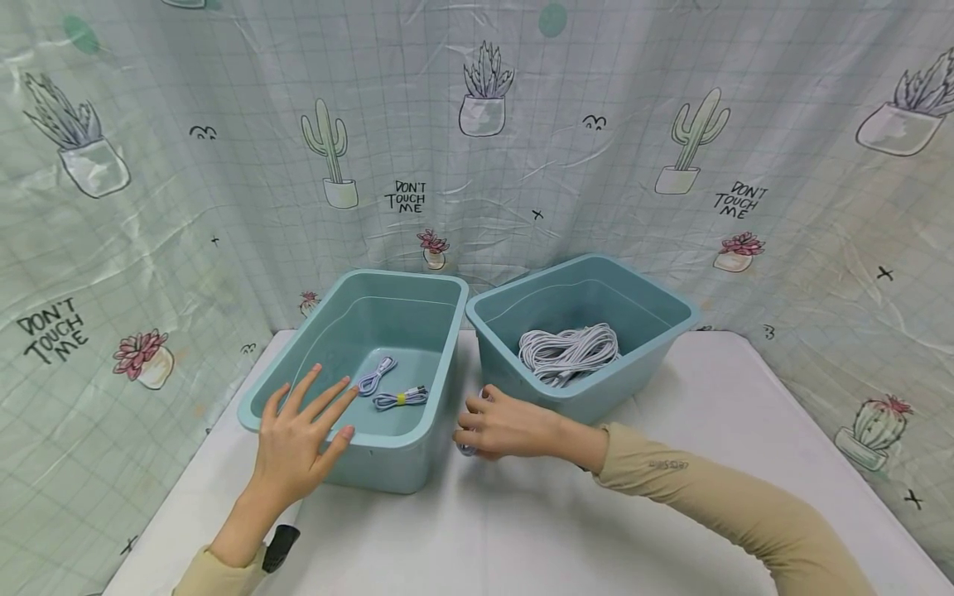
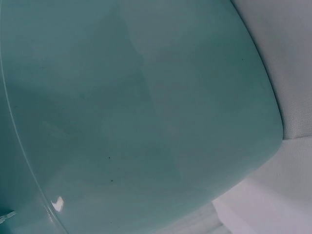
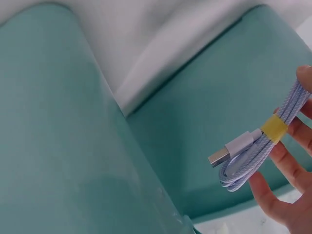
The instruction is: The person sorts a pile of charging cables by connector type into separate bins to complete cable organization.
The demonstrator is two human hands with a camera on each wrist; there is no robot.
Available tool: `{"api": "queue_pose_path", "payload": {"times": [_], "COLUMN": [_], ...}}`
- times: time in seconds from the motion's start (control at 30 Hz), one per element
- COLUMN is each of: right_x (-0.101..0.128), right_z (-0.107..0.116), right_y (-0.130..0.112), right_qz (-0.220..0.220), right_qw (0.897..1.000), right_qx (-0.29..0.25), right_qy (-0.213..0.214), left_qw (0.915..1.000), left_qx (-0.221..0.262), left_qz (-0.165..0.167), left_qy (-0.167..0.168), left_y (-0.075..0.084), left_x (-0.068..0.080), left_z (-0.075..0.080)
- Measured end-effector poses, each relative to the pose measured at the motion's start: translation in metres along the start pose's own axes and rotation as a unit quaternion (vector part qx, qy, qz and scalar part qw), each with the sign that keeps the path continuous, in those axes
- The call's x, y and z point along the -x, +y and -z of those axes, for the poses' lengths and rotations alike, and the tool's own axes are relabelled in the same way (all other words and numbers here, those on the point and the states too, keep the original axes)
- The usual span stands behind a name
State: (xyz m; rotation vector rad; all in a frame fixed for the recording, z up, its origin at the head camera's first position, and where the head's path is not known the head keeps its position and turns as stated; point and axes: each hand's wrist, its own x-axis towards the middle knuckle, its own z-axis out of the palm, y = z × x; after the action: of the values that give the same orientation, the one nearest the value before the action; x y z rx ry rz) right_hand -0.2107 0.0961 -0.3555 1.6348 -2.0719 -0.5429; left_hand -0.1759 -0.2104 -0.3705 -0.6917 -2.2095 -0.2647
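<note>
"Where is the bundled cable (image 3: 253, 146)?"

"The right hand (image 1: 503, 426) pinches it, low between the left tub (image 1: 417, 451) and the right tub (image 1: 596, 397). The left hand (image 1: 301, 439) lies flat on the left tub's rim."

"Trouble?"

"A loose pinch could drop it on the worktop (image 1: 522, 530)."

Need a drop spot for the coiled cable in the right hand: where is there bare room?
Bare table in front of both bins. Left bin floor is mostly free behind its two coiled cables. Crowded: right bin holds a cable pile; the gap between bins is narrow, filled by the right hand.
</note>
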Motion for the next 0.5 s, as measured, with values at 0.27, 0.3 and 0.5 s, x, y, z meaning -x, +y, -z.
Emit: {"api": "queue_pose_path", "payload": {"times": [0.27, 0.3, 0.5], "right_x": [0.001, 0.001, 0.001], "right_z": [0.019, 0.022, 0.031], "right_y": [0.010, 0.011, 0.019], "right_qz": [0.001, 0.002, -0.003], "right_qw": [1.000, 1.000, 0.999], "right_qx": [-0.007, 0.000, 0.029], "right_qy": [-0.005, -0.003, 0.029], "left_qw": [1.0000, 1.0000, 1.0000], "left_qx": [0.001, 0.001, 0.003], "left_qz": [0.000, 0.000, 0.002], "left_qy": [0.001, 0.001, -0.001], "left_y": [-0.001, -0.001, -0.001], "left_x": [0.000, 0.000, 0.001], "left_z": [-0.001, -0.001, -0.001]}}
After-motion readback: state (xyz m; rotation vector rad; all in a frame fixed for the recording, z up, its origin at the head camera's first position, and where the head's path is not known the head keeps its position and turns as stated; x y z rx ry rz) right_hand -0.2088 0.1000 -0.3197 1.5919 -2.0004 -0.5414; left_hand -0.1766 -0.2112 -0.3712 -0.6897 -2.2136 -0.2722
